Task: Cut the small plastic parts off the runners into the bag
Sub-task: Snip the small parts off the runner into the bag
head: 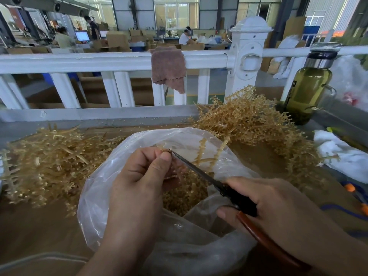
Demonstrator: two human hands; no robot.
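A clear plastic bag (111,162) stands open in the middle, with several small tan cut parts (187,194) inside. My left hand (139,176) pinches a tan plastic runner (207,156) over the bag's mouth; its branches stick up to the right. My right hand (274,208) grips scissors (201,172) with dark blades and red-brown handles. The blade tips reach the runner right at my left thumb and fingertips.
A heap of tan runners (249,120) lies at the back right, and another pile of runners (49,162) at the left. A green glass bottle (306,90) stands at the right by a white railing (99,60). A brown cloth (169,68) hangs on the rail. White rag (342,154) right.
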